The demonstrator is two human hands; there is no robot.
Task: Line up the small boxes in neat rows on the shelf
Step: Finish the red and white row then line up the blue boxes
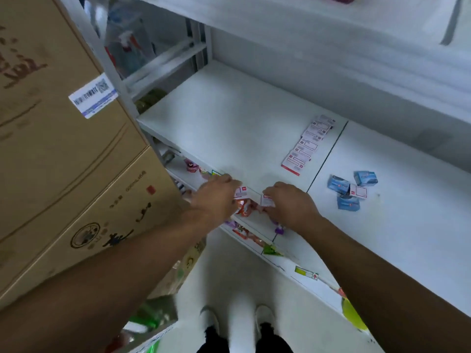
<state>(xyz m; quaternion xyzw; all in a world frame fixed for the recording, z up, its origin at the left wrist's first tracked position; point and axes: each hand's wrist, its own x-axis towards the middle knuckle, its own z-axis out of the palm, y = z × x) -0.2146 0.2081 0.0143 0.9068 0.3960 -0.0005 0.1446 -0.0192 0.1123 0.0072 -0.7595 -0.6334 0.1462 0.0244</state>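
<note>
Three small blue boxes [338, 184] lie loose and unaligned on the right panel of the white shelf [229, 118], with a white red-edged tag [358, 191] among them. My left hand [216, 197] reaches over the shelf's front edge and pinches a small white price tag [240, 192]. My right hand [290, 202] is close beside it and pinches another white tag [267, 200] at the same edge. A strip of several red-and-white tags [305, 146] lies flat on the left panel.
Stacked cardboard cartons [63, 149] stand close on the left. An upper shelf [331, 34] overhangs the work area. Lower shelves hold colourful packets [244, 207]. My feet [239, 324] stand on the pale floor by a green-and-white box [150, 319].
</note>
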